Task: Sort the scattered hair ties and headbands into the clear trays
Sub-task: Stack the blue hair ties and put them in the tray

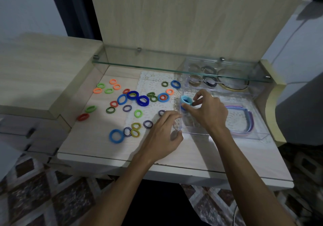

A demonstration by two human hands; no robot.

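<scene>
Light blue hair ties going into the front clear tray.

Head view: the right hand (208, 110) pinches a stack of light blue hair ties (186, 100) over the clear tray (195, 131), likely to set them down together. The left hand (162, 133), fingers curled against the tray's near wall, seems to steady it. Loose hair ties (132, 95) lie on the table (97, 143) left of both hands; headbands (243, 120) sit in the tray, right of the right hand.
</scene>
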